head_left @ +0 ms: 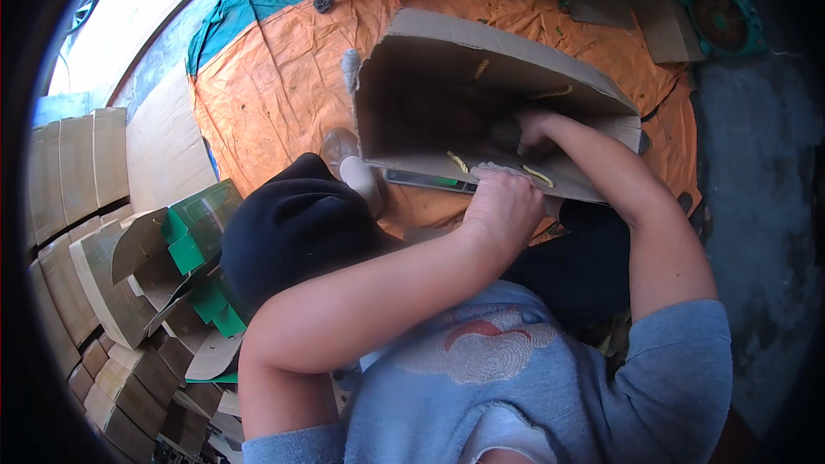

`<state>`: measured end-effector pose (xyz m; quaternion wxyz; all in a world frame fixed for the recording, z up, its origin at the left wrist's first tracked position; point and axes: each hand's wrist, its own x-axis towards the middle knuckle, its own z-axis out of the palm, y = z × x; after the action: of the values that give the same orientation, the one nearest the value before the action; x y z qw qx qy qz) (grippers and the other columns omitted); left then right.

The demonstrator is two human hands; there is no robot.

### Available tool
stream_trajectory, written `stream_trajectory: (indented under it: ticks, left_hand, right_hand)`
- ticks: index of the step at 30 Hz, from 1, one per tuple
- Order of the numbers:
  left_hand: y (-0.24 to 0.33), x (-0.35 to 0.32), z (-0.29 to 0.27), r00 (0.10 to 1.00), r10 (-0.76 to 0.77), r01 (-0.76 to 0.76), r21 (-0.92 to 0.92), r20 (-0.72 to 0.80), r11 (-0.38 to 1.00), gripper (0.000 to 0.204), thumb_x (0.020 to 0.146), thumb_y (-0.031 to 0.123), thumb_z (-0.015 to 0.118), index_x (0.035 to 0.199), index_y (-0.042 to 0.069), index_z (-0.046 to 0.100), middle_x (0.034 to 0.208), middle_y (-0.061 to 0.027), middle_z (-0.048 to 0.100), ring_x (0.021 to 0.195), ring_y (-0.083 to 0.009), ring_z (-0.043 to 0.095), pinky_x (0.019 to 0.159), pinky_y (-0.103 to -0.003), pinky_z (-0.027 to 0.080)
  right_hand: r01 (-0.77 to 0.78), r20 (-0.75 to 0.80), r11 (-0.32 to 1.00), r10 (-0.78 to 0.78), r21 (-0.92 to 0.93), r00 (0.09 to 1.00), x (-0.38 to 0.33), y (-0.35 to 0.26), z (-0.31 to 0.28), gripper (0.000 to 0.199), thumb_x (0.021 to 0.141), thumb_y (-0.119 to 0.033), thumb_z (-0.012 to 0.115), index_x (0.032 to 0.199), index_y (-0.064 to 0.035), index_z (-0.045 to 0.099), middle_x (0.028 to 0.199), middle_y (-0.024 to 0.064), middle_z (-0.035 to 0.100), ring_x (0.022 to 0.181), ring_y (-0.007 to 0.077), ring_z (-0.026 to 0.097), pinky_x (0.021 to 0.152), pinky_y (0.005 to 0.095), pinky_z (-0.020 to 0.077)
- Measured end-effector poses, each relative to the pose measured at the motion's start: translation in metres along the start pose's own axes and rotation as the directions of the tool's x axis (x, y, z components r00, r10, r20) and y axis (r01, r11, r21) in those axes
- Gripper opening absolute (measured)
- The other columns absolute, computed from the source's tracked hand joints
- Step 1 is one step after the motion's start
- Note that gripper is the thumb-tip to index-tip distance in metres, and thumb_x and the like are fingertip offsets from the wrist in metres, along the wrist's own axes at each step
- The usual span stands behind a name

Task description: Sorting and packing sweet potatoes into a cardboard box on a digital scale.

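A large cardboard box [507, 34] stands in front of me with its open side toward me. Short yellow rope pieces [538, 175] come through its walls. My left hand [507, 204] is closed over the near rim, its fingers bent over the edge beside a rope piece. Reaching into the box from the right, my right hand [534, 126] is partly lost in shadow. Next to its fingers is a dark, rounded shape [505, 131] whose kind I cannot make out. The rest of the box's inside is too dark to read.
An orange tarp [284, 94] covers the floor, with a teal part at the far left. Stacked cardboard boxes [77, 163] and green-and-brown cartons [202, 232] line the left. A green-framed round object [722, 19] lies at the far right, by grey floor [756, 172].
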<state>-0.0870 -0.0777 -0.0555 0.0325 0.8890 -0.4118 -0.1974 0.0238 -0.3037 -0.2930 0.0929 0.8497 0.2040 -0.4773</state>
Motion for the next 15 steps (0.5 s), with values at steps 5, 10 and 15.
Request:
stream_trajectory:
  ticks: [5,10,15]
  left_hand:
    - [-0.005,0.003,0.006,0.999,-0.009,0.009,-0.009,-0.039,1.000,0.022,0.087,0.025,0.064,0.098,0.005,0.066,0.084,-0.0044,0.069,0.079,-0.0179,0.070,0.064,-0.032,0.052]
    - [-0.007,0.001,0.011,0.999,0.009,-0.011,-0.075,-0.034,0.997,0.018,0.090,0.025,0.062,0.092,0.008,0.069,0.083,-0.0033,0.069,0.082,-0.0188,0.070,0.067,-0.032,0.053]
    - [-0.011,-0.002,-0.007,0.989,0.149,-0.150,-0.021,-0.023,0.988,0.016,0.090,0.021,0.060,0.091,0.009,0.070,0.084,-0.0039,0.070,0.082,-0.0188,0.071,0.066,-0.033,0.054]
  right_hand:
    - [0.117,0.098,0.980,-0.133,0.158,0.986,0.011,0.002,0.022,0.068,0.065,-0.042,0.089,0.117,-0.0017,0.070,0.123,0.0195,0.067,0.115,0.0345,0.063,0.097,0.0413,0.0513]
    - [0.012,0.297,0.996,0.014,-0.086,0.955,-0.005,-0.039,0.001,0.074,0.067,-0.038,0.089,0.125,-0.0004,0.064,0.133,0.0200,0.061,0.123,0.0332,0.059,0.105,0.0412,0.0467]
    - [-0.033,0.212,0.996,0.050,-0.086,0.976,-0.036,-0.024,-0.022,0.075,0.080,-0.041,0.079,0.139,-0.0028,0.052,0.141,0.0208,0.054,0.129,0.0350,0.054,0.107,0.0433,0.0444]
